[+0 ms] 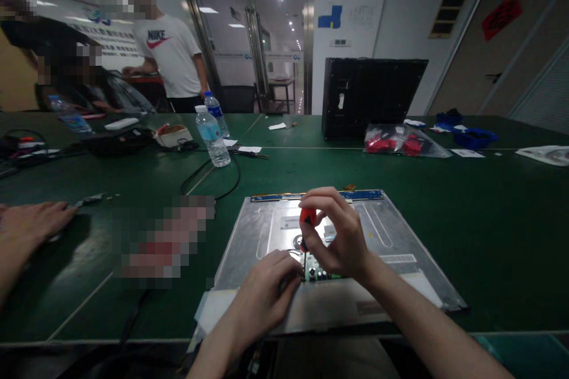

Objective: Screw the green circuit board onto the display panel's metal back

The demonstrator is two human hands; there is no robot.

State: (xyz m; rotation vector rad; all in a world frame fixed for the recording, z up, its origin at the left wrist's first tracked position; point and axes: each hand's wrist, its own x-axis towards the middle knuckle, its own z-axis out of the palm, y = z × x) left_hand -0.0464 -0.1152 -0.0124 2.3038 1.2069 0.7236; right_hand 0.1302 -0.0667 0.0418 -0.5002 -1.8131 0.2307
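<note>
My right hand (335, 234) grips a red and black screwdriver (307, 217) by its handle, the shaft pointing down. Its tip meets a small green circuit board (317, 270) near the front of a flat silver metal panel (377, 225). With fingers curled together, my left hand (271, 287) rests on the panel beside the screwdriver's tip. Whatever those fingertips hold or press is too small to make out. A narrow blue circuit strip (364, 195) runs along the panel's far edge.
On the green table (489, 237) stand a water bottle (213, 139) and a black monitor-like unit (373, 98). A plastic bag with red items (400, 142) lies before the unit. Another person's hand (35, 222) rests at left. Two people stand beyond the table.
</note>
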